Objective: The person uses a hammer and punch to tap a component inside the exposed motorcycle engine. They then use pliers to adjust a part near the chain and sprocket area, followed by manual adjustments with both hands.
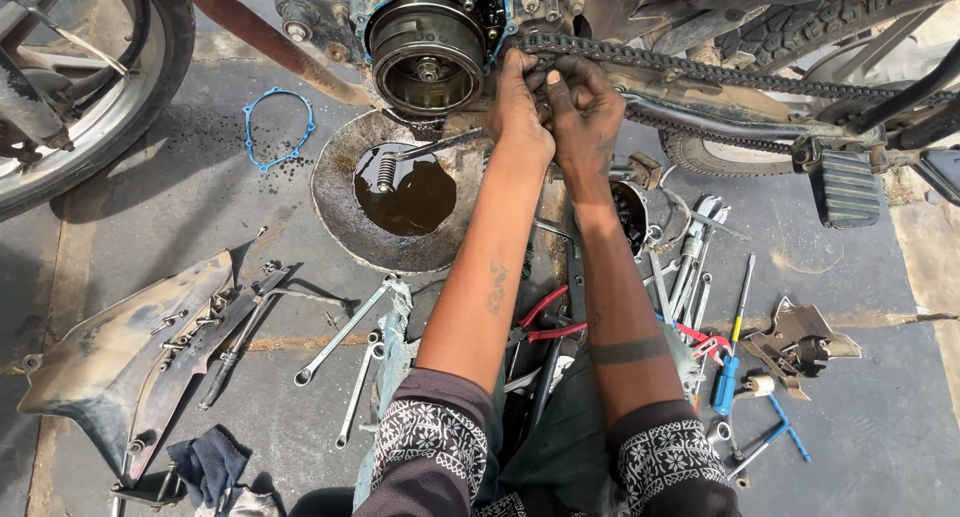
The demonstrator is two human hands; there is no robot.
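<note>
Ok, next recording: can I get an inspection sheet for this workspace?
Surface: dark ground, oil-spotted.
Job's things: drive chain on a motorcycle; open engine side with round rotor.
Clutter: drain pan of dark oil, blue gasket, wrenches, screwdrivers, red-handled pliers, body panel, rag.
Grippers: left hand and right hand together at the chain beside the engine; grip unclear.
Cables: nothing seen.
Surroundings: front wheel, footpeg.
</note>
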